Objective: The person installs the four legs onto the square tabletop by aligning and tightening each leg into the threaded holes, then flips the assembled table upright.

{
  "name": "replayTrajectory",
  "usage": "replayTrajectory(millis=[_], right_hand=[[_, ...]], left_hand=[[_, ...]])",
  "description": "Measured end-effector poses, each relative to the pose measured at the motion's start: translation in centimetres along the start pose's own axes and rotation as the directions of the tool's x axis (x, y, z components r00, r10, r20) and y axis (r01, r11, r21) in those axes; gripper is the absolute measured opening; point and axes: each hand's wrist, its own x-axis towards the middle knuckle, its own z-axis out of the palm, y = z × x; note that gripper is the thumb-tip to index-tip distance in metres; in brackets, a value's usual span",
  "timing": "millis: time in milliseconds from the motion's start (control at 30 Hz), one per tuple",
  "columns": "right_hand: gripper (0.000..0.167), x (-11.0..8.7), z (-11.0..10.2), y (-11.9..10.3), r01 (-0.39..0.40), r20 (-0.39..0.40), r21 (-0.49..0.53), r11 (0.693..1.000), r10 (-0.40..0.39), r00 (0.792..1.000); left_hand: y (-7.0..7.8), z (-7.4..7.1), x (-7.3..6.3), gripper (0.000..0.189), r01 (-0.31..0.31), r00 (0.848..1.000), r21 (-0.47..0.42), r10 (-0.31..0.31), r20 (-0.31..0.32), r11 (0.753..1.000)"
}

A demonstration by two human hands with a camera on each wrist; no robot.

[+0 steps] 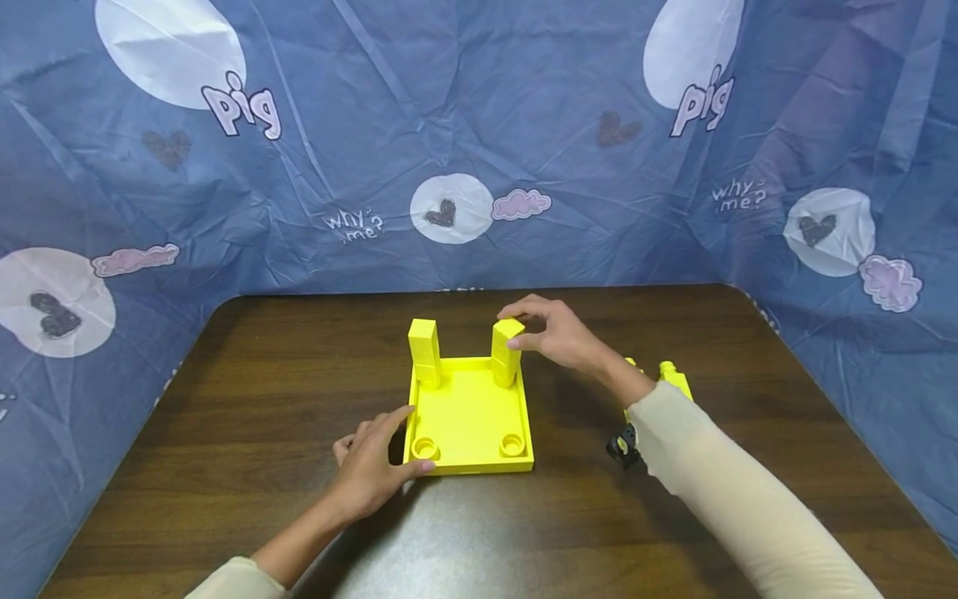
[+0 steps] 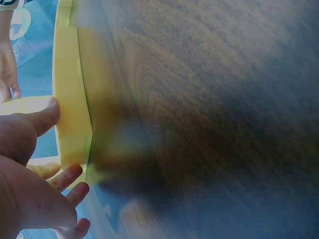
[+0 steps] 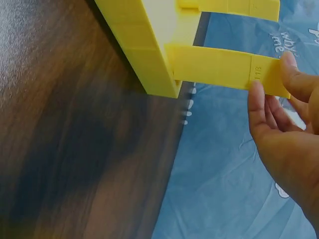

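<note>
A square yellow tray-like base (image 1: 471,416) with a raised rim lies on the table. Two square yellow posts rise from its far corners, the left post (image 1: 424,349) and the right post (image 1: 505,358). Round sockets show at the near corners, a left socket (image 1: 425,448) and a right socket (image 1: 512,445). My right hand (image 1: 565,337) pinches the top of the right post between thumb and fingers; embossed marks show there in the right wrist view. My left hand (image 1: 372,466) grips the base at its near left corner, thumb at the front rim, fingers along the left side.
More yellow pieces (image 1: 676,380) lie on the table at the right, partly hidden behind the right forearm. A black strapped device (image 1: 623,447) sits at the right wrist. Blue printed cloth (image 1: 449,125) hangs behind the dark wooden table (image 1: 262,416).
</note>
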Motion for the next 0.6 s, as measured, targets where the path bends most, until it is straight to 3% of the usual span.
replayTrajectory(millis=[167,333,600], right_hand=[[0.030,0.1,1.0,-0.3,-0.063,-0.078,-0.042,0.997,0.059,0.995],[0.035,0.1,1.6,-0.4,-0.105,-0.106,-0.061,0.993,0.098,0.989],[0.049,-0.3,0.3,0.4,-0.018,0.043,0.032,0.999,0.016,0.999]], left_hand=[[0.0,0.0,0.0,0.078,0.001,1.000,0.004,-0.001,-0.001,1.000],[0.0,0.1,0.0,0.078,0.002,1.000,0.005,-0.002,0.002,1.000],[0.0,0.0,-0.1,0.078,0.003,1.000,0.018,-0.003,-0.001,1.000]])
